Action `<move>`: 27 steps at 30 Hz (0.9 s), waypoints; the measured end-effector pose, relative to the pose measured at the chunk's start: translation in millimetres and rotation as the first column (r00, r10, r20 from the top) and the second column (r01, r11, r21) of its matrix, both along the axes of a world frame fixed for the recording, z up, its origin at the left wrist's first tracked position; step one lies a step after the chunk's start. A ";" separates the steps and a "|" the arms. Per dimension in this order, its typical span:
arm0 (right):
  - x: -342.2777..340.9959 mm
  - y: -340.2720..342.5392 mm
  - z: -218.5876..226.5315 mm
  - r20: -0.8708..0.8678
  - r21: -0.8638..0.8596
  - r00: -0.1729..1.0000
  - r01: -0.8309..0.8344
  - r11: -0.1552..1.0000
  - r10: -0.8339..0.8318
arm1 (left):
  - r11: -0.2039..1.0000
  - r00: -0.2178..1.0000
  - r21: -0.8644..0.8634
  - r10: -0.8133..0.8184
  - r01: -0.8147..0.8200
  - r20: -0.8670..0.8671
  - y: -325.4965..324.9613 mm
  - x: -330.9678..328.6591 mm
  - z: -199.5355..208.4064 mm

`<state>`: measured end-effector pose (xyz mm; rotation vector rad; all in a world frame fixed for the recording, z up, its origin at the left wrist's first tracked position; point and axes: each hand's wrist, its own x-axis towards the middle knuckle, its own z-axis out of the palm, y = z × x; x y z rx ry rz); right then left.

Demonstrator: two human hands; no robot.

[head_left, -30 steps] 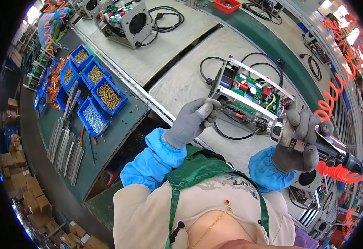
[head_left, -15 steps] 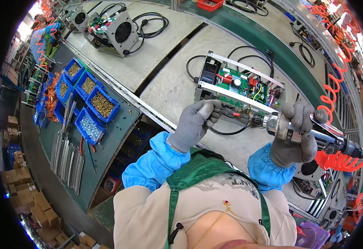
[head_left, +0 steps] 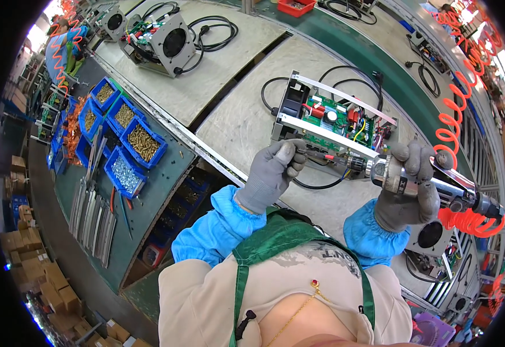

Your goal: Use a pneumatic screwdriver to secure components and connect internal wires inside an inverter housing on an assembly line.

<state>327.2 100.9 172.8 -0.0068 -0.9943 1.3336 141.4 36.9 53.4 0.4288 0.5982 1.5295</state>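
In the head view, held the left hand (head_left: 268,173) bent inward, with thumb and fingertips pinched closed on the slim tip of a power tool (head_left: 378,169). Wrapped the right hand (head_left: 405,208) snugly around its shiny cylindrical metal body, aimed leftward just before an open chassis (head_left: 336,118). Wore matte grey gloves (head_left: 259,188).

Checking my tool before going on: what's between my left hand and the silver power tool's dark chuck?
In the head view, a slim bit with a red section spans that stretch, reaching from the dark chuck to the left hand.
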 end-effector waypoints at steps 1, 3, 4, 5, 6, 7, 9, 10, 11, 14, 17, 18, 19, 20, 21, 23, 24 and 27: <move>-0.2 0.0 0.2 0.000 -0.003 1.000 0.014 1.000 -0.014 | 1.000 1.000 0.000 0.002 -0.002 0.000 -0.5 0.1 -1.9; -1.8 -1.1 0.6 -0.014 -0.012 1.000 0.012 1.000 -0.012 | 0.999 1.000 -0.031 0.022 -0.023 -0.014 -1.6 1.6 -1.2; -2.4 -1.5 0.6 -0.028 -0.020 1.000 0.009 1.000 -0.010 | 0.999 1.000 -0.033 0.021 -0.022 -0.013 -1.9 2.0 0.0; -1.9 -0.7 0.0 -0.028 -0.020 1.000 0.011 1.000 -0.011 | 0.998 0.997 -0.051 0.031 -0.035 -0.077 -1.5 2.3 2.0; -1.0 0.6 -1.1 -0.020 -0.001 1.000 -0.007 1.000 0.007 | 0.996 0.989 -0.067 0.040 -0.050 -0.141 -1.2 2.6 3.8; -0.7 1.3 -1.8 -0.012 0.018 1.000 -0.025 1.000 0.026 | 0.997 0.989 -0.067 0.040 -0.049 -0.140 -1.0 2.9 5.0; -2.2 1.9 -2.4 -0.007 0.014 1.000 -0.019 1.000 0.019 | 0.995 0.991 -0.067 0.069 -0.076 -0.111 -0.8 3.4 7.3; -3.5 2.0 -2.6 -0.002 0.010 1.000 -0.013 1.000 0.013 | 0.995 0.991 -0.067 0.071 -0.079 -0.110 -2.4 3.7 9.1; -7.2 2.5 -1.0 -0.002 0.010 1.000 -0.015 1.000 0.015 | 0.992 0.971 -0.074 0.081 -0.100 -0.225 -3.5 4.5 11.8; -18.7 10.2 2.8 -0.014 0.070 1.000 -0.009 0.997 0.010 | 0.992 0.907 -0.020 0.103 -0.122 -0.409 0.5 3.1 25.1; -15.2 31.8 8.8 0.106 0.405 0.912 -0.403 0.821 0.395 | 0.993 0.859 0.072 0.121 -0.098 -0.498 5.2 -3.4 44.5; -16.8 34.1 12.1 0.108 0.402 0.909 -0.409 0.819 0.402 | 0.991 0.846 0.106 0.123 -0.079 -0.518 6.0 -6.9 46.9; -19.3 35.7 16.2 0.098 0.398 0.922 -0.381 0.835 0.374 | 0.991 0.848 0.105 0.127 -0.084 -0.515 7.5 -9.8 44.0; -20.6 37.8 18.9 0.087 0.396 0.934 -0.352 0.848 0.347 | 0.958 0.818 0.170 0.285 -0.231 -0.500 9.7 -11.5 39.9; -19.9 37.8 18.2 0.062 0.357 0.959 -0.281 0.891 0.277 | 0.900 0.765 0.231 0.435 -0.369 -0.475 12.3 -13.2 34.4; -24.7 38.7 18.5 0.060 0.313 0.981 -0.192 0.930 0.182 | 0.807 0.289 0.388 0.539 -0.444 -0.791 22.5 -19.8 10.1; -28.8 37.2 18.9 0.057 0.259 0.994 -0.108 0.960 0.096 | 0.720 -0.296 0.555 0.469 -0.416 -0.832 22.9 -22.1 -0.1; -37.4 42.6 18.9 0.166 0.302 0.986 -0.032 0.953 -0.020 | 0.780 -0.225 0.471 0.414 -0.412 -0.882 45.0 -1.9 -16.7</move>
